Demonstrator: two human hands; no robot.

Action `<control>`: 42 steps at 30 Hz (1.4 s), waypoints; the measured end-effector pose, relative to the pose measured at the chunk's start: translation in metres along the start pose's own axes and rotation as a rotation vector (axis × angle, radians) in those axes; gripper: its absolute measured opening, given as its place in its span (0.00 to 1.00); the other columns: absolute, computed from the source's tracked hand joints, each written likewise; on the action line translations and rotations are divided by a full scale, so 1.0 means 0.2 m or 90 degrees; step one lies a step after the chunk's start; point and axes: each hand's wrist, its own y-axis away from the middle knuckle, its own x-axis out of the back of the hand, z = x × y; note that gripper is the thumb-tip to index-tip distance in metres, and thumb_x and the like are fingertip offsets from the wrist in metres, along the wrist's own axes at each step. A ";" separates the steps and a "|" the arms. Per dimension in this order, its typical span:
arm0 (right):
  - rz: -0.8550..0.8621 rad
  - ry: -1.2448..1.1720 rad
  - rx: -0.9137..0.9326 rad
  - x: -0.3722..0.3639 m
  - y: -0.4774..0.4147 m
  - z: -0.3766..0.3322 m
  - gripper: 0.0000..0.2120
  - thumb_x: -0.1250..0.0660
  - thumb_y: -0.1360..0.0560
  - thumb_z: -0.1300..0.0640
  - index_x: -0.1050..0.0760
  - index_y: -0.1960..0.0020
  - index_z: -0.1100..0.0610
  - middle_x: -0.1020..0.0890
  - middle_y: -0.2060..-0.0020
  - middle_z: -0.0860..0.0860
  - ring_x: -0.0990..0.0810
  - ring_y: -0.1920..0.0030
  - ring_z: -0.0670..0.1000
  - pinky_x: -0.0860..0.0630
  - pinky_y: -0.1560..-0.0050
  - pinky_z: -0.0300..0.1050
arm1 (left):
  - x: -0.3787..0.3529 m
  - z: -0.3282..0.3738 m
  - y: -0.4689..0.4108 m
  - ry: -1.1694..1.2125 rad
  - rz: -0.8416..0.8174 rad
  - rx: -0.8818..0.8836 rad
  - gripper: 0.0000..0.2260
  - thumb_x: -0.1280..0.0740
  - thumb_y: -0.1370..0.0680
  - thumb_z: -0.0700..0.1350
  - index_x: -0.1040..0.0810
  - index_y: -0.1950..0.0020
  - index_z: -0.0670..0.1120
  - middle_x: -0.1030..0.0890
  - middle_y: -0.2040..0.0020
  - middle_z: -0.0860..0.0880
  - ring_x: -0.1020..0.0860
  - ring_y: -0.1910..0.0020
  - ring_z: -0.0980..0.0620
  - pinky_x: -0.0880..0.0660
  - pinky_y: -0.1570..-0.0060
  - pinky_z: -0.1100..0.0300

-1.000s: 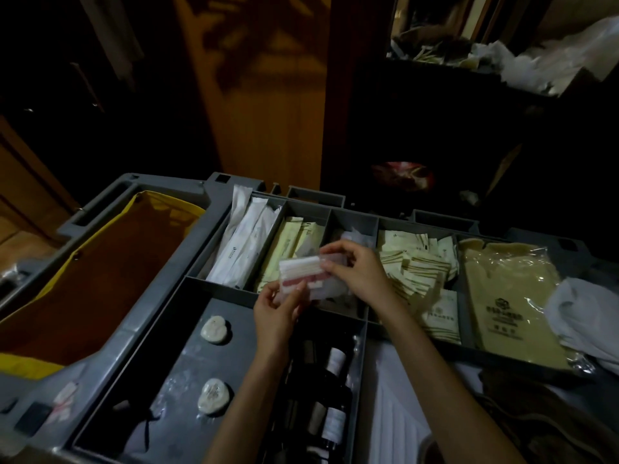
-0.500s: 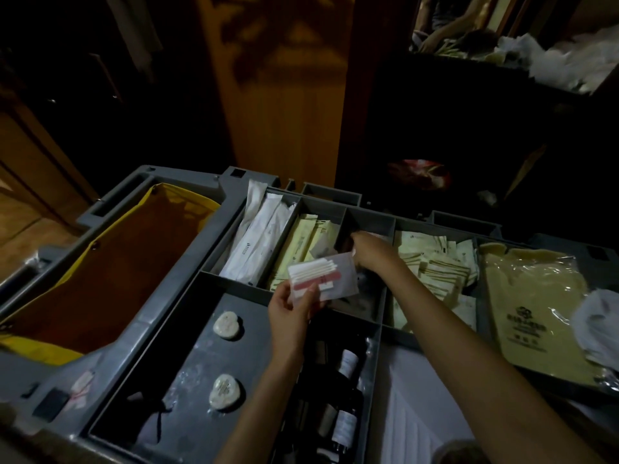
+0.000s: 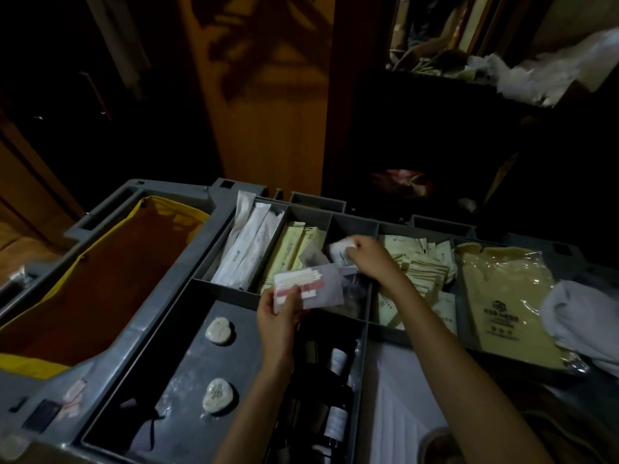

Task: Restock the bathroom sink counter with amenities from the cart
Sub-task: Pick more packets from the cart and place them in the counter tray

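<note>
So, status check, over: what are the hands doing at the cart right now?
Left hand holds cotton-swab packet. Right hand pinches small white packet at middle tray compartment. Nothing blocks either hand.

Left hand [image 3: 279, 318] holds swab packets [image 3: 303, 286]; right hand [image 3: 370, 259] pinches white packet [image 3: 340, 248], possibly sachet, over cart [image 3: 157, 296].

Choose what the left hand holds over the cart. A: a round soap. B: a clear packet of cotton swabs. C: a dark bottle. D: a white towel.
B: the left hand pinches the clear packet of cotton swabs by its lower corner, while the right hand grips a small white packet in a compartment behind.
</note>
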 end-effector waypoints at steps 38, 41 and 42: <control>0.290 -0.107 0.235 -0.26 0.98 0.16 0.12 0.26 0.31 0.61 0.20 0.49 0.51 0.23 0.44 0.43 0.23 0.44 0.41 0.26 0.45 0.34 | 0.16 0.00 0.43 -0.124 -0.034 -0.220 0.02 0.34 0.21 0.41 0.23 0.50 0.46 0.17 0.56 0.47 0.17 0.55 0.49 0.21 0.58 0.56; 0.338 -0.061 0.193 -0.30 1.00 0.15 0.10 0.29 0.31 0.62 0.20 0.51 0.51 0.18 0.52 0.44 0.20 0.51 0.45 0.23 0.53 0.41 | 0.16 -0.01 0.43 -0.128 -0.043 -0.213 0.02 0.34 0.21 0.41 0.23 0.50 0.47 0.17 0.55 0.47 0.17 0.55 0.50 0.21 0.57 0.56; 0.350 -0.057 0.182 -0.31 1.00 0.16 0.09 0.30 0.30 0.61 0.20 0.52 0.51 0.17 0.54 0.44 0.19 0.53 0.45 0.23 0.55 0.41 | 0.16 -0.01 0.43 -0.120 -0.042 -0.214 0.02 0.34 0.21 0.41 0.23 0.50 0.47 0.17 0.55 0.48 0.17 0.55 0.50 0.21 0.57 0.57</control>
